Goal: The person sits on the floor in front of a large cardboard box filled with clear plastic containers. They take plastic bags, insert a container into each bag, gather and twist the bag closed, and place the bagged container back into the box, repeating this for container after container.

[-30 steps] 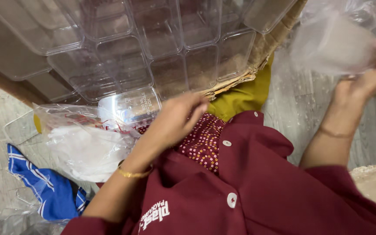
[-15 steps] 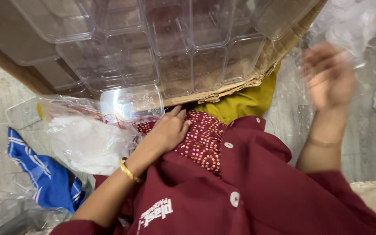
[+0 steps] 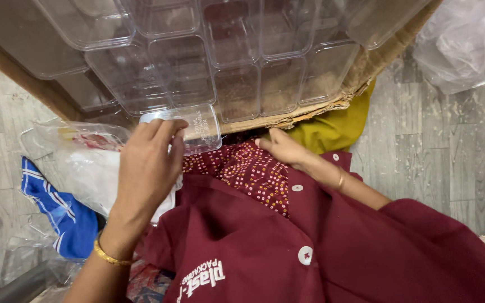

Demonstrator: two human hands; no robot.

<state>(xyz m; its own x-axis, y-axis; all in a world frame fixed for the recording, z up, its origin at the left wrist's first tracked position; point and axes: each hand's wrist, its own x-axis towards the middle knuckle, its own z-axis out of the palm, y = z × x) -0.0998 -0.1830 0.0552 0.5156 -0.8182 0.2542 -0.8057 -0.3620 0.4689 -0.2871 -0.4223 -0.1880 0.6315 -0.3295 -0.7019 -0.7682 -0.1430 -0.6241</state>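
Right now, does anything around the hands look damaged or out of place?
Yes: the cardboard sheet under the clear containers has a torn, frayed front edge. A crumpled plastic bag and blue cloth lie loose on the floor.

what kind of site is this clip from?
Probably a small packing workshop for plastic containers, worked seated at floor level. Clear plastic containers sit in rows on a cardboard sheet, the left hand holds one clear container, and loose plastic bags lie on the grey floor.
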